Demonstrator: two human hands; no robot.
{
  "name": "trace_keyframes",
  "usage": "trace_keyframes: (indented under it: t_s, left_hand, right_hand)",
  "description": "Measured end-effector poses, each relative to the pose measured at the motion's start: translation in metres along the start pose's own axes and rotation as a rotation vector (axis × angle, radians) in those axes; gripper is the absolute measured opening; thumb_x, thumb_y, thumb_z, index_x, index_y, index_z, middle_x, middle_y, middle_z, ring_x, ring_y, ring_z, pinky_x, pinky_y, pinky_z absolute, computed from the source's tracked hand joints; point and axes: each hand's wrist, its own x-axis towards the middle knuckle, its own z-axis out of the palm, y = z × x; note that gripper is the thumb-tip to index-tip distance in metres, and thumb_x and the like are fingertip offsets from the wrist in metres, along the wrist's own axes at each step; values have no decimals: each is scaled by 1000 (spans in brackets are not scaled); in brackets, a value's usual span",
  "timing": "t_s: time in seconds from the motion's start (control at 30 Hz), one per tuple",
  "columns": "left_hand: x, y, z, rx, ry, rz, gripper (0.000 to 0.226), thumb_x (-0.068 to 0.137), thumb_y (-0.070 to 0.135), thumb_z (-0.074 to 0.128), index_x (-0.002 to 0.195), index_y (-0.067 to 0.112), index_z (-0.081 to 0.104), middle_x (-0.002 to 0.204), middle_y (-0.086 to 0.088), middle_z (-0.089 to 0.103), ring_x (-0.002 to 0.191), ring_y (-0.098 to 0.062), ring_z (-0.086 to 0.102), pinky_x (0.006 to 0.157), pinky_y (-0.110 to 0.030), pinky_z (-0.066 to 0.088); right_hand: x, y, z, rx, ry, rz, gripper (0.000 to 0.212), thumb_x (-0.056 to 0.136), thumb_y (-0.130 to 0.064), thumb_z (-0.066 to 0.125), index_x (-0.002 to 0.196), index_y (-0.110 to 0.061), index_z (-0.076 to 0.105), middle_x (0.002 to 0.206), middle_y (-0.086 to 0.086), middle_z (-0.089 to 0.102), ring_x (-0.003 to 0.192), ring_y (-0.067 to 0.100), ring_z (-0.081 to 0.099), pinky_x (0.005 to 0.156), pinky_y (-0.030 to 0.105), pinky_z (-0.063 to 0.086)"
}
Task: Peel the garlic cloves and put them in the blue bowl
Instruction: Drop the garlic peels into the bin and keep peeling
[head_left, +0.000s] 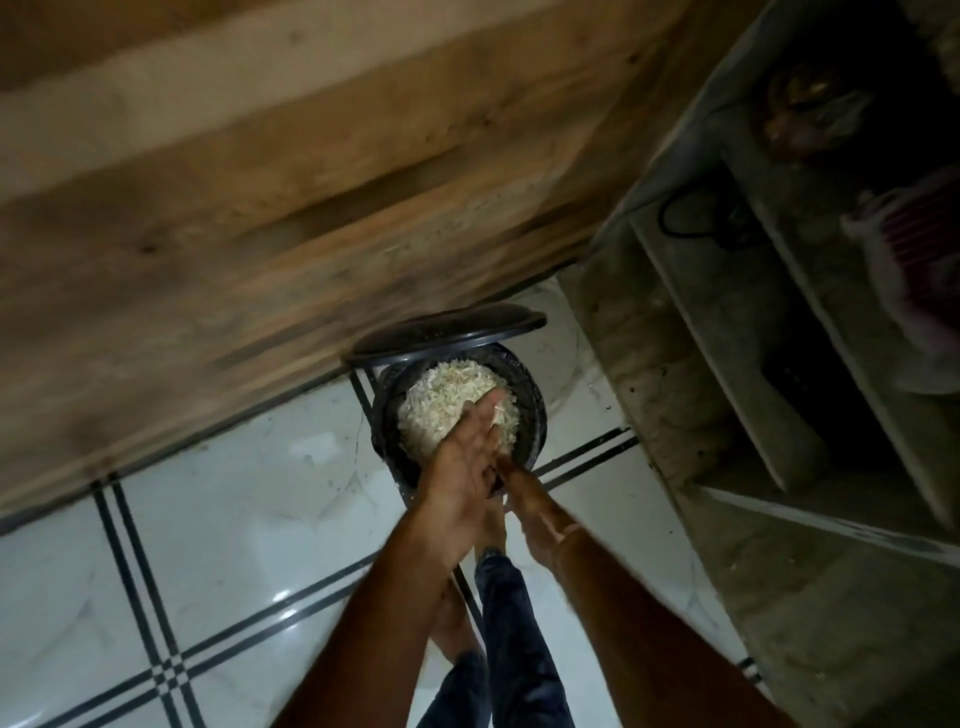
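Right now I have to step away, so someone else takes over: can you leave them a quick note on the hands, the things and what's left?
Left hand: fingers straight, palm down over the pile of pale garlic skins in the black bin.
Right hand: low at the bin's near rim, partly hidden by the left; grip unclear.
Bin lid is tipped open behind the bin, on the tiled floor.
Done: skins are in the bin.
Not in view: the blue bowl or any cloves, so check those next.
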Motion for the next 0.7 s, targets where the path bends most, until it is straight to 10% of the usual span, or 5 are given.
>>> trace_keyframes:
  t_s: [0.13,0.27,0.4,0.7]
  left_hand:
    - [-76,-4,17,524,181,179,47,107,39,52,153,29,48,156,0,48,138,-20,50,105,-31,41]
    - [-168,-12,53,875,187,380,41,104,31,60,143,18,58,142,-6,61,117,-15,57,93,-23,40]
    - [-239,-24,107,1090,185,638,42,102,31,64,142,20,59,142,-4,63,130,-19,57,100,-23,39]
    - [-327,-128,267,1291,-111,926,37,100,34,66,137,28,61,139,5,61,128,-12,56,94,-20,40]
  right_hand:
    - [-103,-46,-23,43,-97,-143,49,111,-41,31,151,-19,49,142,-1,59,120,12,58,67,6,52]
    - [-193,-51,-63,-264,113,-425,36,104,-45,49,122,-23,71,114,-6,72,107,7,66,79,7,51]
    - [-274,-50,-117,-489,301,-554,42,106,-48,46,134,-25,66,123,-16,62,104,-8,58,83,3,41]
    - [-404,-28,-309,-559,647,-738,22,106,-41,50,123,-37,63,118,-16,61,106,1,59,94,34,56]
